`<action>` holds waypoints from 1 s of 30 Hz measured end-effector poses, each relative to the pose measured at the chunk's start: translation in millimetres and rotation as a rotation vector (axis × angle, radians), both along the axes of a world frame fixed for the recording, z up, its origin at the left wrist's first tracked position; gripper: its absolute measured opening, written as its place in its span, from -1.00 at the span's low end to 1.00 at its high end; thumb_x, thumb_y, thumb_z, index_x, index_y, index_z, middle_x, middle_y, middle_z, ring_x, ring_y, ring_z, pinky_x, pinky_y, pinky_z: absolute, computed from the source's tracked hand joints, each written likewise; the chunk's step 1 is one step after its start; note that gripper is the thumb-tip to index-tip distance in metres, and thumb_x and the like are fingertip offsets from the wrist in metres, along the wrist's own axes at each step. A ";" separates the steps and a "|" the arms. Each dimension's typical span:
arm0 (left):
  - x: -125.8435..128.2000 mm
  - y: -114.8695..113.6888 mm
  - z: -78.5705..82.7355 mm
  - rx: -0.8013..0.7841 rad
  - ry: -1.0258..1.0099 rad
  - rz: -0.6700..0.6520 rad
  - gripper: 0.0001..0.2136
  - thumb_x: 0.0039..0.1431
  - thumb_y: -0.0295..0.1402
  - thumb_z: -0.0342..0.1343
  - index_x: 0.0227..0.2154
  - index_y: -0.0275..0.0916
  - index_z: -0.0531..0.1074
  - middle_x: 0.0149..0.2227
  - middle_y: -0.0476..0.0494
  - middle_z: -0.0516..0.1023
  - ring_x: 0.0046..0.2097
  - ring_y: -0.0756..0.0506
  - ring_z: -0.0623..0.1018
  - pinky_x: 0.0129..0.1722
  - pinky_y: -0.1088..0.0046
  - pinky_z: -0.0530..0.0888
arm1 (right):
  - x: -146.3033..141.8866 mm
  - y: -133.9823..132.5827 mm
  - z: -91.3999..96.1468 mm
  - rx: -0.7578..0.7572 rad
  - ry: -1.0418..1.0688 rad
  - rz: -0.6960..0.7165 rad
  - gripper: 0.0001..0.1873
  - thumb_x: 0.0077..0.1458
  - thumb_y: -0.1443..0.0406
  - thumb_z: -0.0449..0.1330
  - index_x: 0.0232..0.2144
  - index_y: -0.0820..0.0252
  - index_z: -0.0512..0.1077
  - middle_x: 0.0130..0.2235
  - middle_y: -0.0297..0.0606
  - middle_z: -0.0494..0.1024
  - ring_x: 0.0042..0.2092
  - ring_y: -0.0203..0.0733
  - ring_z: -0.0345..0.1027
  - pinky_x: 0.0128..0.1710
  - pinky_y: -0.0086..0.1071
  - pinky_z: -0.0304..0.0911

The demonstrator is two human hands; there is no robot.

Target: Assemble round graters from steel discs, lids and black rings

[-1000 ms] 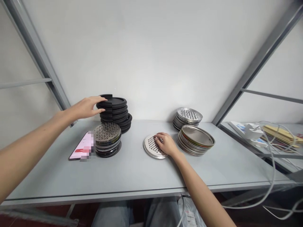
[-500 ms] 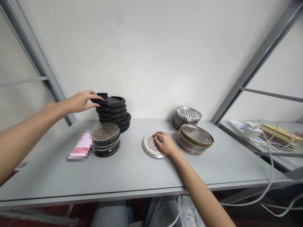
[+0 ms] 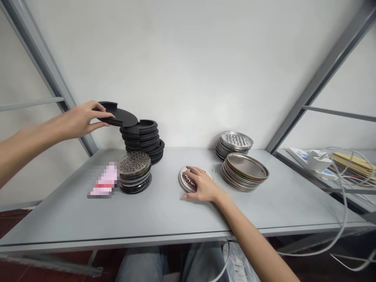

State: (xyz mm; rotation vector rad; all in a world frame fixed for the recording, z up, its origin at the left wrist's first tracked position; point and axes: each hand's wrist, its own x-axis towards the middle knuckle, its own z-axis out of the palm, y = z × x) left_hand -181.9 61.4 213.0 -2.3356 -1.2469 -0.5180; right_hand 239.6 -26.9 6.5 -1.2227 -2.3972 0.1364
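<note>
Grey table (image 3: 164,211), white wall (image 3: 188,70). Left hand (image 3: 85,119) pinching black holder (image 3: 125,116) up-left of black stack (image 3: 143,138); rimless edge points right, long axis slopes down rightward. Right hand (image 3: 204,186) spread over grater disc (image 3: 189,183).

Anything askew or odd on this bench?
Mainly the black stack: its edges don't line up, with lower pieces sticking out to the right. The pink item at the left is pixelated, so its details can't be read. No spill or damage visible.
</note>
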 end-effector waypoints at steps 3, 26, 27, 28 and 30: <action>10.5 -13.1 4.4 0.027 -0.002 0.001 -0.21 0.09 0.31 -0.42 -0.02 -0.17 0.43 -0.05 -0.05 0.27 -0.22 0.03 0.32 -0.02 0.29 0.33 | -1.3 -3.4 -2.3 -0.025 -0.011 -0.025 -0.15 -0.18 -0.08 0.30 0.12 0.18 0.29 0.21 0.03 0.22 0.18 0.18 0.14 0.12 -0.02 0.09; 168.7 -89.1 -99.4 0.083 0.023 -0.320 -0.74 0.28 -0.40 -0.01 -0.01 -0.21 0.42 -0.13 -0.21 0.43 -0.11 -0.17 0.43 -0.08 0.20 0.37 | 13.9 -3.7 0.4 0.285 0.111 -0.166 -0.56 0.26 0.29 -0.09 0.16 0.22 0.17 0.12 -0.04 0.39 0.12 -0.06 0.30 0.07 -0.19 0.29; 171.5 -91.0 -110.1 0.063 0.011 -0.337 -0.74 0.28 -0.41 -0.01 -0.01 -0.21 0.41 -0.14 -0.21 0.43 -0.12 -0.17 0.43 -0.09 0.21 0.38 | 16.8 -2.4 -0.2 0.298 0.150 -0.191 -0.55 0.26 0.29 -0.10 0.18 0.20 0.16 0.12 -0.07 0.39 0.11 -0.07 0.31 0.07 -0.19 0.30; 173.0 -92.1 -120.1 0.043 -0.006 -0.354 -0.74 0.27 -0.41 0.00 0.00 -0.21 0.41 -0.14 -0.21 0.44 -0.12 -0.17 0.43 -0.10 0.21 0.38 | 19.4 -1.1 -1.1 0.309 0.181 -0.211 -0.54 0.27 0.29 -0.10 0.19 0.19 0.15 0.13 -0.09 0.39 0.11 -0.08 0.32 0.06 -0.19 0.30; 173.1 -92.5 -137.4 0.005 -0.070 -0.367 -0.74 0.27 -0.38 0.01 0.00 -0.21 0.40 -0.15 -0.21 0.44 -0.13 -0.16 0.44 -0.11 0.23 0.40 | 23.2 1.3 -3.1 0.329 0.216 -0.238 -0.55 0.26 0.28 -0.09 0.19 0.17 0.17 0.11 -0.11 0.40 0.10 -0.06 0.33 0.07 -0.18 0.30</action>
